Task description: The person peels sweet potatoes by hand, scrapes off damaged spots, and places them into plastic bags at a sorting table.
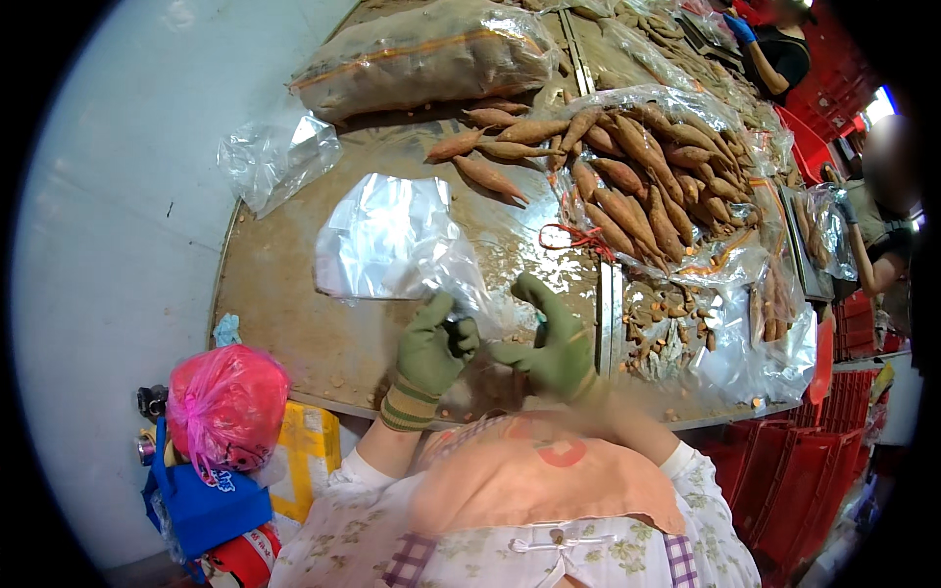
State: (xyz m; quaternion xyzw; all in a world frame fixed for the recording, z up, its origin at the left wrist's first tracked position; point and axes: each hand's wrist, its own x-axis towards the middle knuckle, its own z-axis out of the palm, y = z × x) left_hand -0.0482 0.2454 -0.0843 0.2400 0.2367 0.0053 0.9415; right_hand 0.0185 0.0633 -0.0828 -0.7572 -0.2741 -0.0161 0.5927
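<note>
My left hand [429, 355], in a green knitted glove with a striped cuff, is closed with its fingers curled on a clear plastic bag [459, 272]. The bag spreads out beyond that hand, beside a stack of flat clear bags [377, 240] on the dirty table. To the right, my right hand [557, 343] wears a matching green glove. Its thumb and fingers are spread apart, facing the left hand, with nothing plainly held. Sweet potatoes [642, 211] lie heaped on plastic at the right, and several loose ones [490, 179] rest farther left.
A full sack [431, 59] lies at the far side, near a crumpled clear bag [279, 162]. Red string [573, 238] lies by a metal strip [610, 314]. A pink bag [227, 407] stands at the left, red crates [784, 490] at the right. Other people work beyond.
</note>
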